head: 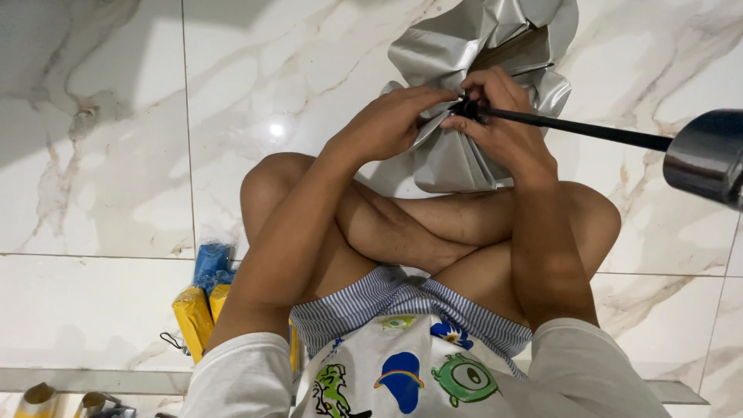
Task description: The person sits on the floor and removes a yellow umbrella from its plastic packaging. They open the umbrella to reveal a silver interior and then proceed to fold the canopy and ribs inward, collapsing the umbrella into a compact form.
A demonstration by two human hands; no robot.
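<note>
Gripping silver umbrella canopy [457, 159] at black shaft [580, 128]: our left hand [387, 124] pinches folds, right hand [499, 116] clamps hub. Canopy gathered, still loose; yellow folded umbrellas [193, 317] lie beside us.

White short sleeves; a white shirt [410, 371] printed with cartoon monsters; blue-and-white striped shorts [387, 298] just above the shirt; bare legs.
</note>
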